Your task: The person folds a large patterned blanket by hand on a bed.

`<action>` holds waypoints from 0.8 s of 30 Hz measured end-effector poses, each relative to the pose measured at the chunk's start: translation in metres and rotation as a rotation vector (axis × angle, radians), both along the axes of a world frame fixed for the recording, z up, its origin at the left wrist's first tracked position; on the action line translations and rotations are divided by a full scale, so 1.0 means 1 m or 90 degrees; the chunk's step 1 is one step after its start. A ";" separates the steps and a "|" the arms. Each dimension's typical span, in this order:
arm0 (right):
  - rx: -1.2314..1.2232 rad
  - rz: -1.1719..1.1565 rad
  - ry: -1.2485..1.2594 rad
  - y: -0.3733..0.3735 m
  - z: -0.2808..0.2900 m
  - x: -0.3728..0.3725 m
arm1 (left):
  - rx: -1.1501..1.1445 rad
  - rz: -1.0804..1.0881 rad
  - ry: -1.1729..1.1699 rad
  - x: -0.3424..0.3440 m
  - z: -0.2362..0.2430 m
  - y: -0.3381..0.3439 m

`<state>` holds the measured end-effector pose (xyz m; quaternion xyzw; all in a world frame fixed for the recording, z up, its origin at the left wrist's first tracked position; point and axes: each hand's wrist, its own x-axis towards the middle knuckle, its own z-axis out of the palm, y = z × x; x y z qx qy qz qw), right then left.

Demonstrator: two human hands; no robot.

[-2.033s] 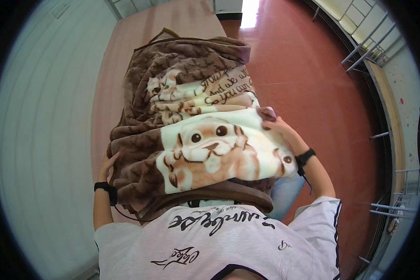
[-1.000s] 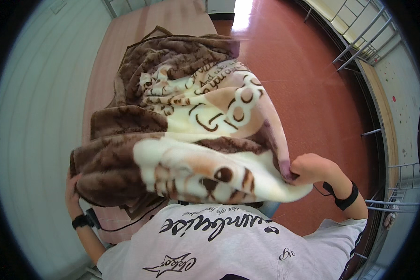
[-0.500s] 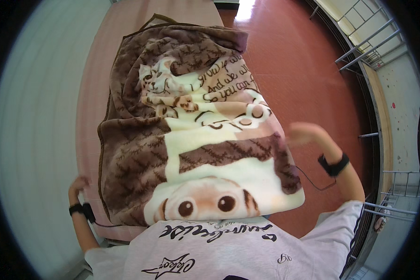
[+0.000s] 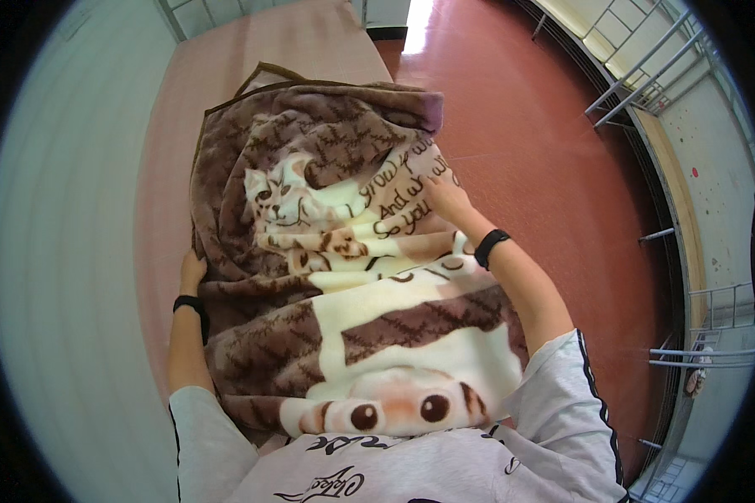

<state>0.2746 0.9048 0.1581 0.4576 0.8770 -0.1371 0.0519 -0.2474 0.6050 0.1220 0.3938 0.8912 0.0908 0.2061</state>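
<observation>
A thick brown and cream plush blanket (image 4: 411, 324) lies rumpled over the bed in front of me, with printed cartoon animals and dark lettering. Folds run across its middle, and its far left corner sticks up in a point. My left hand (image 4: 194, 267) is at the blanket's left edge, its fingers closed around the border and partly hidden. Farther forward, my right hand (image 4: 446, 199) grips the blanket near its right edge, beside the lettering; its fingertips are hard to make out. Each wrist wears a black band.
Beneath the blanket is a bed with a pale pink surface (image 4: 302, 38), its far end showing. A pale wall (image 4: 67, 251) borders it on the left. Red floor (image 4: 562, 210) stretches along the right, toward metal bed frames (image 4: 646, 75) at the far side.
Both hands, apart from the blanket before, have moved forward onto its side edges and taken hold. My view has shifted forward, so the blanket sits lower and more of the bed's far end shows.
</observation>
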 end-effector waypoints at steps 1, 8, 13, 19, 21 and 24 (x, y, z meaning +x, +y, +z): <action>0.037 -0.011 0.008 -0.004 -0.002 -0.004 | 0.008 0.018 0.035 0.005 -0.002 0.003; 0.032 0.276 0.094 -0.001 -0.002 -0.066 | 0.069 0.171 0.103 0.009 -0.023 -0.005; 0.087 0.417 -0.114 0.007 -0.022 -0.113 | 0.064 0.181 0.031 0.000 -0.015 0.010; 0.165 0.112 0.117 0.055 0.013 -0.123 | -0.030 0.128 0.028 -0.034 -0.026 -0.005; 0.074 0.100 0.053 0.076 -0.007 -0.104 | 0.068 0.108 0.120 0.003 -0.001 0.036; -0.194 0.068 0.101 0.074 -0.007 -0.102 | 0.177 0.007 0.152 -0.004 0.017 0.051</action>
